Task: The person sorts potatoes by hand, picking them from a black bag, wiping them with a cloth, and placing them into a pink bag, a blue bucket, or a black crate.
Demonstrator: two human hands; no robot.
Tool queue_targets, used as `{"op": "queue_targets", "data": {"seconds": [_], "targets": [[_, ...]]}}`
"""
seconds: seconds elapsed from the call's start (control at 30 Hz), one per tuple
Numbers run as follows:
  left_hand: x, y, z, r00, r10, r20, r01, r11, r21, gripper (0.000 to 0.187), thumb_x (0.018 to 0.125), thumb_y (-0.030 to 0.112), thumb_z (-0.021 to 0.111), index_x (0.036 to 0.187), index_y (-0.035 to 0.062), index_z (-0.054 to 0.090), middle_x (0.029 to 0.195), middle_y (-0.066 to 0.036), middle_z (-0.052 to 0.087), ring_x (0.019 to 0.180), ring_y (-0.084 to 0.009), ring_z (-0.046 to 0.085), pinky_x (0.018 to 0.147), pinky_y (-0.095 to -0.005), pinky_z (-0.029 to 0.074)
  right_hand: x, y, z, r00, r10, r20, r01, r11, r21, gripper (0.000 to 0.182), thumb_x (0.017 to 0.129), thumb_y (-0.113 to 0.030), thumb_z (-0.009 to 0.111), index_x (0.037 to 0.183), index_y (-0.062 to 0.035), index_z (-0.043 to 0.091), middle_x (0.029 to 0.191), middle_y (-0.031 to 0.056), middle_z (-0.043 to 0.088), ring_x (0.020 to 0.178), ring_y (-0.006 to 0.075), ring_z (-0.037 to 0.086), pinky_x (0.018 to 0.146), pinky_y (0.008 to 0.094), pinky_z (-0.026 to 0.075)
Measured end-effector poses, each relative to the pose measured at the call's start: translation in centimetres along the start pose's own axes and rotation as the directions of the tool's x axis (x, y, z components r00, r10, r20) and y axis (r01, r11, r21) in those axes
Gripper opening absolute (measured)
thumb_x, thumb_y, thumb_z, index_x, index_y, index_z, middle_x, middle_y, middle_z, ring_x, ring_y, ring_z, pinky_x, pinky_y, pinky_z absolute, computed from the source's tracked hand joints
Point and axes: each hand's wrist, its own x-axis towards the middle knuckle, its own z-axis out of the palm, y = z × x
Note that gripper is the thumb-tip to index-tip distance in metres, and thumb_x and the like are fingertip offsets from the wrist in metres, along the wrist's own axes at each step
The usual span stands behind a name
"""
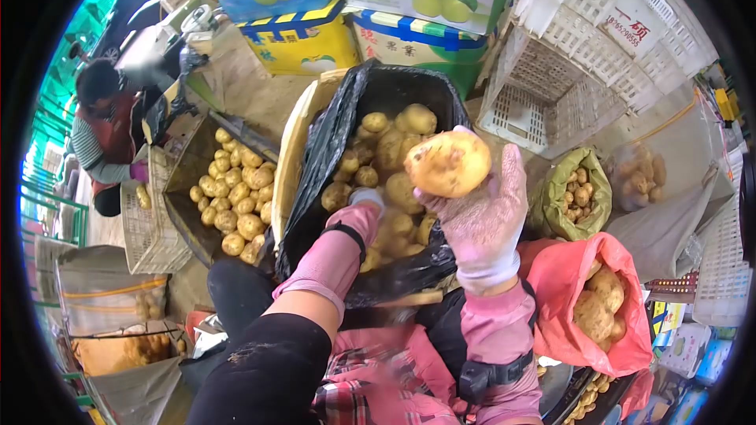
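Gloved right hand (484,220) I see clasping a large yellow-brown potato (447,164), left hand (364,206) buried among potatoes in the black plastic-lined box (331,142), its grip hidden, perhaps closed.

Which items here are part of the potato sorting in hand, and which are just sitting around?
In hand:
- right hand holding up a potato
- left hand down in the black bag of potatoes

Sitting around:
- metal tray of potatoes
- red bag
- green sack
- white crates
- fruit boxes
- another person
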Motion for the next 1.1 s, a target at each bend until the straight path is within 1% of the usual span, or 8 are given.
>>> {"op": "queue_targets", "data": {"seconds": [0.23, 0.3, 0.4, 0.53, 0.6, 0.7, 0.9, 1.1], "targets": [[-0.4, -2.4, -2.2, 0.99, -0.109, 0.09, 0.118, 0.989, -0.091, 0.071, 0.079, 0.043, 0.073, 0.134, 0.0002, 0.057, 0.141, -0.027, 0.051, 0.124, -0.0384, 0.059, 0.097, -0.0406, 0.052, 2.1, 0.1, 0.0, 0.966, -0.207, -0.153, 0.19, 0.975, -0.117, 0.056, 0.103, -0.05, 0.042, 0.123, -0.0008, 0.06, 0.126, 0.0243, 0.062, 0.116, 0.0371, 0.062, 0.093, 0.0552, 0.054], [-1.3, -1.9, -1.5, 0.995, -0.092, -0.035, 0.089, 0.993, -0.077, 0.077, 0.077, 0.044, 0.074, 0.136, -0.0009, 0.053, 0.139, -0.029, 0.051, 0.123, -0.04, 0.059, 0.097, -0.0419, 0.052, 2.2, 0.2, -0.1, 0.907, -0.418, 0.05, 0.368, 0.729, -0.577, 0.045, 0.105, -0.037, 0.041, 0.113, 0.0027, 0.062, 0.117, 0.0245, 0.065, 0.112, 0.0343, 0.063, 0.094, 0.0482, 0.054], [-2.9, -1.2, -5.5, 1.0, 0.013, -0.016, -0.017, 0.963, -0.27, 0.079, 0.074, 0.044, 0.078, 0.132, -0.0021, 0.051, 0.131, -0.029, 0.054, 0.116, -0.0403, 0.061, 0.096, -0.0435, 0.051, 1.8, 0.3, -0.8, 0.92, -0.378, 0.102, 0.377, 0.783, -0.495, 0.04, 0.105, -0.028, 0.042, 0.112, 0.0064, 0.062, 0.109, 0.022, 0.066, 0.106, 0.0303, 0.064, 0.094, 0.0426, 0.054], [-8.3, -1.2, -12.9, 0.962, 0.132, -0.239, -0.257, 0.733, -0.63, 0.074, 0.072, 0.033, 0.085, 0.127, 0.0005, 0.05, 0.112, -0.023, 0.063, 0.105, -0.0319, 0.064, 0.085, -0.0386, 0.053, 0.8, -0.8, -0.3, 0.951, -0.273, 0.148, 0.306, 0.742, -0.597, 0.036, 0.102, -0.019, 0.047, 0.123, 0.0082, 0.059, 0.114, 0.0174, 0.064, 0.104, 0.0237, 0.064, 0.09, 0.0363, 0.055], [-14.0, -1.3, -17.4, 0.868, 0.249, -0.429, -0.495, 0.377, -0.783, 0.073, 0.07, 0.017, 0.09, 0.127, 0.0036, 0.047, 0.109, -0.01, 0.062, 0.096, -0.0172, 0.061, 0.079, -0.0289, 0.052, 0.9, -1.1, -1.3, 0.91, -0.34, 0.238, 0.377, 0.437, -0.816, 0.029, 0.101, -0.013, 0.049, 0.116, 0.0078, 0.061, 0.111, 0.0149, 0.065, 0.098, 0.0209, 0.066, 0.088, 0.0327, 0.055], [-24.5, -1.4, -22.9, 0.771, 0.28, -0.571, -0.594, -0.005, -0.805, 0.076, 0.064, -0.003, 0.086, 0.13, 0.0067, 0.048, 0.123, -0.002, 0.053, 0.114, -0.0114, 0.05, 0.099, -0.0283, 0.045, 0.8, -0.3, -1.2, 0.98, -0.184, 0.078, 0.179, 0.63, -0.756, 0.034, 0.096, -0.018, 0.055, 0.117, 0.0091, 0.06, 0.108, 0.0146, 0.066, 0.09, 0.0203, 0.067, 0.086, 0.0307, 0.052], [-32.9, -4.5, -22.6, 0.752, 0.147, -0.642, -0.651, 0.015, -0.759, 0.085, 0.054, -0.011, 0.075, 0.132, 0.0085, 0.051, 0.135, -0.005, 0.051, 0.127, -0.0161, 0.048, 0.109, -0.0311, 0.038, -2.6, 1.6, 3.1, 0.949, 0.307, 0.074, -0.154, 0.653, -0.741, 0.058, 0.094, -0.023, 0.061, 0.143, 0.0033, 0.045, 0.108, 0.0131, 0.065, 0.092, 0.0172, 0.064, 0.085, 0.0294, 0.05], [-34.4, -6.1, -19.2, 0.69, 0.125, -0.713, -0.672, -0.254, -0.696, 0.086, 0.063, -0.008, 0.083, 0.138, 0.011, 0.046, 0.142, -0.004, 0.047, 0.132, -0.0187, 0.047, 0.112, -0.0338, 0.038, -3.7, 4.5, 3.7, 0.93, 0.331, 0.16, -0.129, 0.701, -0.701, 0.062, 0.089, -0.018, 0.068, 0.144, 0.0017, 0.045, 0.118, 0.0102, 0.063, 0.093, 0.0174, 0.065, 0.088, 0.0306, 0.05]]}}
